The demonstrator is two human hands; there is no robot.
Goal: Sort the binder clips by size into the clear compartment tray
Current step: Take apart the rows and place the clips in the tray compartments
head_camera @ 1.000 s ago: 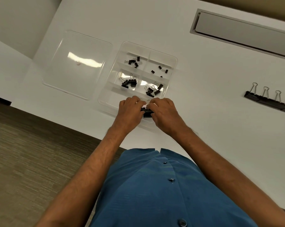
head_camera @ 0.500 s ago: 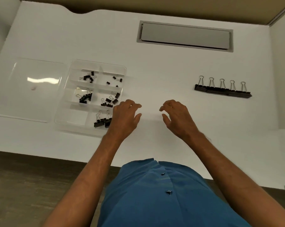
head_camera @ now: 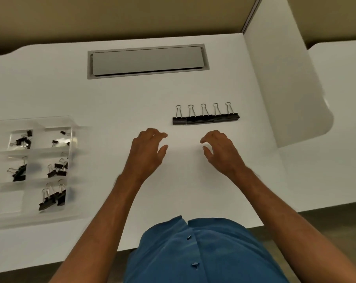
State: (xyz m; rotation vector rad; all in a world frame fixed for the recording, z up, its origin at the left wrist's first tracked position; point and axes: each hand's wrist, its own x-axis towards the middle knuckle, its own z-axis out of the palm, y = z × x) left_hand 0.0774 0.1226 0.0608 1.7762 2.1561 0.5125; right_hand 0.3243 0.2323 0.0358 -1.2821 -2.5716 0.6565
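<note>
Both hands hover empty above the white desk [head_camera: 122,99], just short of a row of 5 large black binder clips [head_camera: 205,119] that stand side by side with their wire handles up. The left hand [head_camera: 146,152] has its fingers loosely curled and apart from the thumb, and the right hand [head_camera: 220,152] is the same, so neither holds anything. The step in hand is probably the pick-up of these large clips. To do it well, each hand should close on the black bodies from the 2 ends of the row and press inward, so the clips stay together; lifting by the thin handles would let them swing. The clear compartment tray [head_camera: 75,127] lies well apart to the left, with smaller clips [head_camera: 56,170] already in 5 of its compartments. The near-left compartment [head_camera: 9,201] seems to be empty and may be the place for the large ones, but the tray is blurred and its left edge is cut off, so I cannot be sure.
</note>
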